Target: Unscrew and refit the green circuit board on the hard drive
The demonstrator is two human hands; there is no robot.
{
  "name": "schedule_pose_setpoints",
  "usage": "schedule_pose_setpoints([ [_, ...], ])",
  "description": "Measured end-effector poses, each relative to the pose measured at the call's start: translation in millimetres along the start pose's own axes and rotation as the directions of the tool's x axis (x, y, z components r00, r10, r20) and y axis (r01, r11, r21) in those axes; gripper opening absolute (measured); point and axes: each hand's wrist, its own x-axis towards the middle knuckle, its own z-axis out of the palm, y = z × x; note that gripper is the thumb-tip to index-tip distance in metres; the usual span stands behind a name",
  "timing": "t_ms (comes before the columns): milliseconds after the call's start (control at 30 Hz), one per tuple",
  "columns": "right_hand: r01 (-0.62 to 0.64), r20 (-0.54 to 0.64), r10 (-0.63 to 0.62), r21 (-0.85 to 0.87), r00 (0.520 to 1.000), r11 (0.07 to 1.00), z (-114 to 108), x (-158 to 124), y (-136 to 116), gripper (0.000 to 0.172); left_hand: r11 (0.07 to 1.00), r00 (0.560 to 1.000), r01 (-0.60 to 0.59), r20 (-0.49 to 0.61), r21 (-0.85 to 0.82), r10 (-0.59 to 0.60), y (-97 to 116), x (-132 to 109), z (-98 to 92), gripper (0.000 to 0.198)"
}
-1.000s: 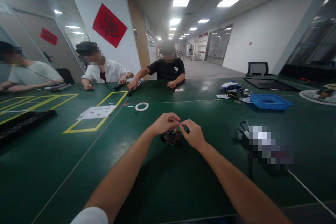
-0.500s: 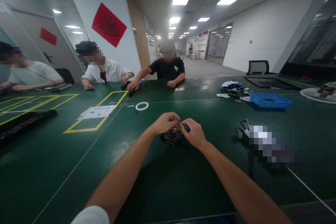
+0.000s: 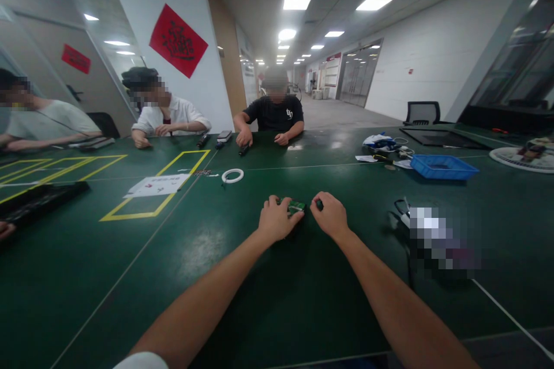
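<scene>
My left hand (image 3: 277, 220) lies over a green circuit board (image 3: 296, 206) on the table, fingers curled across its far left side and thumb along the near right edge. Under the board sits a dark base, mostly covered by the hand. My right hand (image 3: 331, 216) is closed just right of the board and apart from it. Between its thumb and fingers shows the rounded dark end of a small object (image 3: 319, 204); the fist hides the rest, and I cannot tell its kind.
A white ring (image 3: 232, 176) and a paper sheet (image 3: 158, 185) lie left on the green table (image 3: 242, 311). Right stand a blue tray (image 3: 444, 167) and a blurred-out object (image 3: 439, 236) with a cable. Several people sit opposite; one person's hand (image 3: 244, 137) touches a dark item.
My left hand has come down from a pinch over the parts to a spread grasp on the board. My right hand has drawn slightly right. Across the table, a person's hand has moved right.
</scene>
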Motion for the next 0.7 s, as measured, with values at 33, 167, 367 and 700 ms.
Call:
schedule_pose_setpoints([
  [33,-0.007,0.016,0.007,-0.016,1.000,1.000,0.7,0.0,0.4,0.014,1.000,1.000,-0.003,-0.001,0.002,0.003,0.9,-6.9,1.7,0.068],
  [167,-0.033,0.072,0.039,-0.080,0.997,0.996,3.1,0.9,-0.8,0.014,0.999,0.999,-0.034,-0.002,-0.014,0.034,-2.2,-27.5,2.7,0.074],
  [367,-0.004,0.105,0.013,-0.088,0.994,0.996,3.5,0.1,-3.3,0.017,0.993,0.994,-0.093,0.065,0.078,0.088,3.3,-34.0,-0.1,0.070],
  [700,0.030,0.161,-0.017,-0.077,0.987,0.997,5.1,-0.1,-2.3,0.019,0.962,0.976,-0.169,0.172,0.215,0.132,25.5,-45.3,-7.9,0.064],
])
